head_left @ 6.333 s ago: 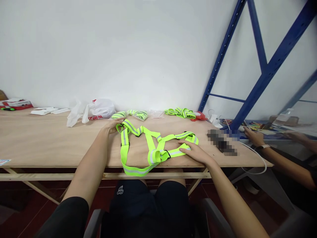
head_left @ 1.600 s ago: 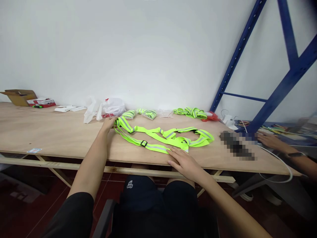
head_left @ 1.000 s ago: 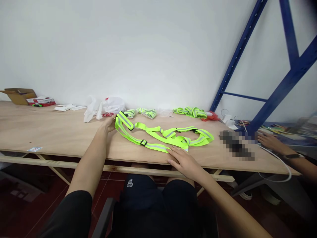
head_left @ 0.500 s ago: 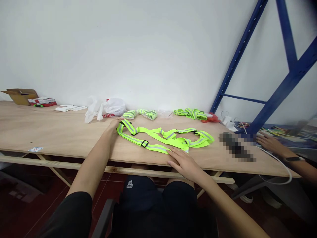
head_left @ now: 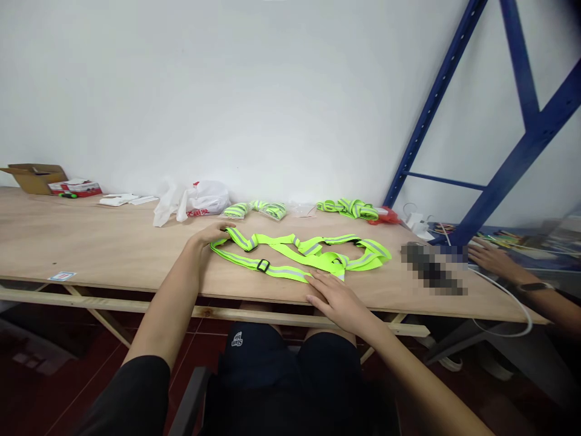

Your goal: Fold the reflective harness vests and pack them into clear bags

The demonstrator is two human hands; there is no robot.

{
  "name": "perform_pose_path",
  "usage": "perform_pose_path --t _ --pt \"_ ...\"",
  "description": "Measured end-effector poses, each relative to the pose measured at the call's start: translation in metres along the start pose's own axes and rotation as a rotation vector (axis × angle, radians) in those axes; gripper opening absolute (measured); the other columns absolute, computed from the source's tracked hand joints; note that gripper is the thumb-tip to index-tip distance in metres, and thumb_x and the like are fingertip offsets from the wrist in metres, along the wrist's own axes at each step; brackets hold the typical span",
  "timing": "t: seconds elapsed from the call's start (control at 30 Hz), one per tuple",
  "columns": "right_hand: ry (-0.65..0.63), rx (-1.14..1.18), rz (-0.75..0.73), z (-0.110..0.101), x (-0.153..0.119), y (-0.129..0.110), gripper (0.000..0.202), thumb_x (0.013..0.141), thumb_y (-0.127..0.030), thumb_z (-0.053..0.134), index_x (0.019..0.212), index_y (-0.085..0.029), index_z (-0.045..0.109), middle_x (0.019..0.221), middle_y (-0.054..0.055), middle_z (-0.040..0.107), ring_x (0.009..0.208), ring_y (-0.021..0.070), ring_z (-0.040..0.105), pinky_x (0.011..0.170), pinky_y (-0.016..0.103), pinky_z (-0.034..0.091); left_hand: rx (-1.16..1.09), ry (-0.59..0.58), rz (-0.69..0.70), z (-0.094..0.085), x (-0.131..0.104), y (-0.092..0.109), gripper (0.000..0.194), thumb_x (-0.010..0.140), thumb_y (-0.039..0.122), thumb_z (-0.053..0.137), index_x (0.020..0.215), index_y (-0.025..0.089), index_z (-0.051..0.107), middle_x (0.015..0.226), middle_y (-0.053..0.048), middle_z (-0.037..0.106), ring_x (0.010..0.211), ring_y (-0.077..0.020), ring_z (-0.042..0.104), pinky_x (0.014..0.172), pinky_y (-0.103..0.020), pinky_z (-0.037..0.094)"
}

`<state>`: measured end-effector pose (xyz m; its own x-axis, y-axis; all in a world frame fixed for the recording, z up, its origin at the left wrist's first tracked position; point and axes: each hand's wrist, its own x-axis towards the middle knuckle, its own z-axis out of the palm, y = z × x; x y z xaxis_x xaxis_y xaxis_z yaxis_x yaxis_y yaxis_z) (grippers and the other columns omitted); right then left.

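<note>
A neon-yellow reflective vest [head_left: 281, 270] made of elastic straps with grey stripes lies loosely spread on the wooden table [head_left: 149, 248]. Its front strap carries a black slider buckle [head_left: 262, 265]. At the vest's left end, my left hand [head_left: 211, 233] has its fingers bent over the strap and seems to pinch it; the fingertips are partly hidden. My right hand [head_left: 333, 292] rests flat on the front strap near the table's edge, fingers stretched out.
Along the wall stand a cardboard box [head_left: 36, 178], a white plastic bag [head_left: 209, 197], bagged reflective straps [head_left: 272, 210] and a loose strap bundle [head_left: 349, 208]. A blurred dark object [head_left: 433, 269] lies right. Another person's hand [head_left: 492, 257] is beyond the blue rack post [head_left: 472, 212].
My left hand has come over the vest's left end, and the raised strap loop there now lies lower and flatter. My right hand stays in place.
</note>
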<state>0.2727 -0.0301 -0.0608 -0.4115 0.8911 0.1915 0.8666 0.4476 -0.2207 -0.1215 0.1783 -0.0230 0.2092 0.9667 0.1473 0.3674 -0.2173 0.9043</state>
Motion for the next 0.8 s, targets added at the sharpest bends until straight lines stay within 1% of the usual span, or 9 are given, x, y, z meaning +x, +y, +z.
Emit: perform_pose_path --t 0.1,0.17,0.23,0.33,0.4,0.5,0.6,0.7,0.8 --pt "0.022 0.01 -0.011 0.0009 0.0001 0.0005 0.057 0.099 -0.055 0.043 0.145 -0.022 0.053 0.151 0.012 0.049 0.141 0.0321 0.043 0.117 0.054 0.034 0.048 0.014 0.051 0.0035 0.0017 0.0022 0.036 0.048 0.02 0.083 0.083 0.023 0.077 0.095 -0.006 0.076 0.095 -0.0304 0.069 0.074 -0.03 0.057" --pt "0.029 0.01 -0.016 0.0014 0.0002 0.001 0.057 0.099 -0.054 0.043 0.144 -0.023 0.054 0.151 0.012 0.05 0.141 0.0323 0.043 0.116 0.054 0.034 0.038 0.0 0.067 0.006 0.0024 0.002 0.026 0.053 0.023 0.082 0.079 0.023 0.077 0.092 -0.005 0.077 0.094 -0.0299 0.07 0.076 -0.031 0.058" --pt "0.023 0.005 -0.015 0.0015 0.0003 0.0014 0.057 0.099 -0.054 0.044 0.144 -0.021 0.054 0.151 0.012 0.049 0.141 0.0324 0.043 0.116 0.054 0.035 0.006 0.017 0.058 0.0077 0.0024 0.0004 0.017 0.061 0.028 0.078 0.077 0.021 0.077 0.085 -0.006 0.077 0.086 -0.0287 0.071 0.074 -0.032 0.058" --pt "0.023 0.009 -0.023 0.0019 0.0004 0.0022 0.057 0.099 -0.054 0.043 0.145 -0.021 0.053 0.151 0.012 0.049 0.141 0.0322 0.043 0.116 0.054 0.035 -0.034 0.093 0.029 0.0076 0.0028 -0.0031 0.017 0.066 0.035 0.074 0.07 0.019 0.076 0.072 -0.005 0.075 0.074 -0.0271 0.07 0.067 -0.033 0.057" --pt "0.028 0.013 -0.028 0.0023 0.0004 0.0025 0.058 0.099 -0.055 0.043 0.145 -0.022 0.053 0.151 0.012 0.049 0.141 0.0322 0.043 0.116 0.054 0.035 -0.047 0.128 0.021 0.0056 0.0038 -0.0048 0.019 0.066 0.038 0.075 0.067 0.019 0.074 0.068 -0.004 0.073 0.072 -0.0259 0.068 0.064 -0.031 0.056" --pt "0.029 0.01 -0.02 0.0025 0.0002 0.0023 0.058 0.099 -0.055 0.043 0.145 -0.022 0.053 0.151 0.012 0.048 0.141 0.0321 0.043 0.116 0.054 0.034 -0.067 0.138 0.028 0.0021 0.0056 -0.0052 0.027 0.064 0.043 0.077 0.07 0.017 0.073 0.069 -0.003 0.072 0.071 -0.0233 0.067 0.063 -0.028 0.054" --pt "0.024 0.007 -0.014 0.0015 0.0 0.0011 0.057 0.099 -0.055 0.043 0.145 -0.022 0.053 0.152 0.012 0.048 0.142 0.0315 0.042 0.117 0.054 0.034 -0.144 0.096 0.008 0.0005 0.0053 -0.0033 0.036 0.065 0.049 0.077 0.08 0.016 0.074 0.072 -0.005 0.072 0.066 -0.0217 0.066 0.062 -0.03 0.055" --pt "0.016 0.004 -0.013 0.0001 -0.0002 0.0004 0.057 0.099 -0.054 0.043 0.145 -0.021 0.053 0.152 0.012 0.048 0.142 0.0316 0.042 0.117 0.053 0.033 -0.274 0.088 -0.043 0.0 0.0029 -0.0003 0.036 0.068 0.045 0.076 0.089 0.016 0.074 0.079 -0.006 0.074 0.067 -0.0225 0.067 0.06 -0.032 0.056" --pt "0.033 0.011 -0.026 0.0002 -0.0005 0.0011 0.056 0.099 -0.054 0.043 0.144 -0.022 0.054 0.15 0.012 0.05 0.142 0.0313 0.042 0.117 0.053 0.034 -0.314 0.137 -0.078 -0.001 0.0013 0.0024 0.031 0.072 0.037 0.072 0.094 0.016 0.073 0.084 -0.008 0.074 0.072 -0.0233 0.068 0.06 -0.031 0.056"
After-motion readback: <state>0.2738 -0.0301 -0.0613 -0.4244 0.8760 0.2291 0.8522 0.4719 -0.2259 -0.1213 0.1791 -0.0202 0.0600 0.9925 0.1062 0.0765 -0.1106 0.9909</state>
